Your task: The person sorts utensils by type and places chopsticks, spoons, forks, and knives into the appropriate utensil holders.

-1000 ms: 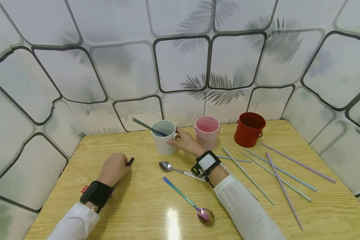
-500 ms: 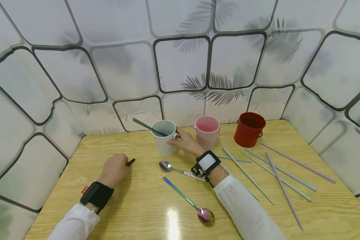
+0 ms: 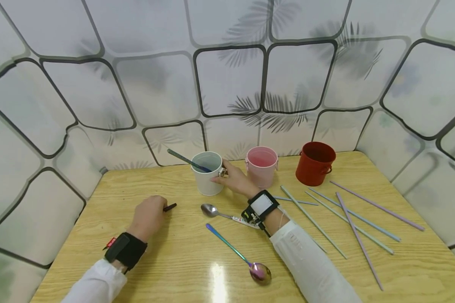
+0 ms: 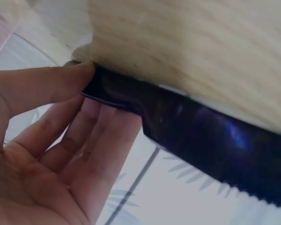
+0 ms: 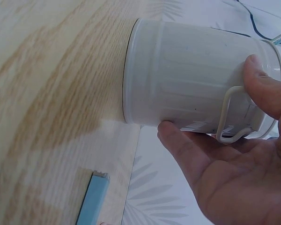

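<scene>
My left hand [image 3: 149,216] is over the left part of the table. It pinches a dark table knife [image 4: 196,126] between thumb and fingers; the left wrist view shows its serrated edge, while in the head view only a short end sticks out past the hand. My right hand [image 3: 236,180] holds the side of a small white bucket [image 3: 208,183] near its ear, thumb high on the wall and fingers around the far side. A utensil with a blue-green handle [image 3: 182,157] leans out of that bucket to the left; its lower end is hidden inside.
A pink bucket [image 3: 263,174] and a red bucket [image 3: 312,170] stand right of the white one. A steel spoon [image 3: 210,210] and a rainbow spoon [image 3: 259,272] lie in front. Several pastel sticks [image 3: 358,240] lie on the right, and patterned walls [image 3: 231,80] surround the wooden table [image 3: 182,261].
My left hand has shifted slightly to the right, and the knife end showing beside it has moved right and turned flatter. My right hand and the white bucket look the same.
</scene>
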Demonstrator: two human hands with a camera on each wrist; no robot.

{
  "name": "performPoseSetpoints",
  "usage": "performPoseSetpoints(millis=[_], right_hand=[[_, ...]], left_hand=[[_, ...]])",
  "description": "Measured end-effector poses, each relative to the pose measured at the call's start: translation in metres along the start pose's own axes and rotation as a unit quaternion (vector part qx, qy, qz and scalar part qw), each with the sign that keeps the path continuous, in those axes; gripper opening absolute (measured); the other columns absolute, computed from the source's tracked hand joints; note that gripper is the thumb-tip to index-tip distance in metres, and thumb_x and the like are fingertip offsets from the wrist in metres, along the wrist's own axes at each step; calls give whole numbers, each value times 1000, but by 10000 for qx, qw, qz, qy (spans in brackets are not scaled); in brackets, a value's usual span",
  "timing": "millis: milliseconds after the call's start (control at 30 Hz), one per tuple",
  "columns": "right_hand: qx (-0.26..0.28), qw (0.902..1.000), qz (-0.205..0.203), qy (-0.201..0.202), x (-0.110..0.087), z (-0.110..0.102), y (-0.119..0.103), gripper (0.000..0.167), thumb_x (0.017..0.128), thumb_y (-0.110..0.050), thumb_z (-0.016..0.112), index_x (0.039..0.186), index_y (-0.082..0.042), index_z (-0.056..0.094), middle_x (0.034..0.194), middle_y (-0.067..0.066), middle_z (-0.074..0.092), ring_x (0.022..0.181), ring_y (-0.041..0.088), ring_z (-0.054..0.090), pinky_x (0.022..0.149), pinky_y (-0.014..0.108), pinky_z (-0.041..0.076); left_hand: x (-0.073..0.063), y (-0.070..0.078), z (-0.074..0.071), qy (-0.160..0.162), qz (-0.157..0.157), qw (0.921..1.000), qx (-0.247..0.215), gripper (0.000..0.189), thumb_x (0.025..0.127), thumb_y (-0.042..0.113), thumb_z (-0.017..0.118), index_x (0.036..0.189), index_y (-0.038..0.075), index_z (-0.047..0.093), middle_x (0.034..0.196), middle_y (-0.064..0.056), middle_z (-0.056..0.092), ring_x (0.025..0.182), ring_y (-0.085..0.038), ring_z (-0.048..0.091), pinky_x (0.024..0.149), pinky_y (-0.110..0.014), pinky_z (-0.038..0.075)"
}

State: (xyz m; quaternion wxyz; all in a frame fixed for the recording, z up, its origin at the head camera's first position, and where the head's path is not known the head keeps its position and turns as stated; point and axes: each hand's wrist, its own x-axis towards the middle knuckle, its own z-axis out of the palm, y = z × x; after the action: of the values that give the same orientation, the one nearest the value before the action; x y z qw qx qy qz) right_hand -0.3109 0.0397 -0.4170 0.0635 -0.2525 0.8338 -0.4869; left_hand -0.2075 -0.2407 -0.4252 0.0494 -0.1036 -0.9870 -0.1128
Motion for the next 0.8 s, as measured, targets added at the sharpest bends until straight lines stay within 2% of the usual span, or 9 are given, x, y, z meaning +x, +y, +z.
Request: performPoseSetpoints(millis=[300,500,800], right_hand=[[-41,10000,40,-7,0,0,0,76,99,-20,72,161,-6,30,155,18,48,139,36,49,116,49,41],[-88,9999,63,0,1,-1,0,77,99,-21,72,161,-7,29,155,18,47,139,36,49,116,49,42],[-27,10000,17,-21,-1,-1,-1,75,99,-20,72,160,-5,30,155,18,47,139,36,48,117,49,41]], left_hand=[[-3,9,8,226,402,9988,163,19,87,-17,69,91,0,75,85,-13,68,80,-32,69,65,-43,61],[-3,9,10,277,510,9982,118,16,87,-16,70,93,-1,75,83,-12,65,80,-31,69,66,-41,60],[-4,6,11,176,606,9979,107,16,86,-16,72,93,-2,74,84,-13,65,79,-30,68,66,-39,60]])
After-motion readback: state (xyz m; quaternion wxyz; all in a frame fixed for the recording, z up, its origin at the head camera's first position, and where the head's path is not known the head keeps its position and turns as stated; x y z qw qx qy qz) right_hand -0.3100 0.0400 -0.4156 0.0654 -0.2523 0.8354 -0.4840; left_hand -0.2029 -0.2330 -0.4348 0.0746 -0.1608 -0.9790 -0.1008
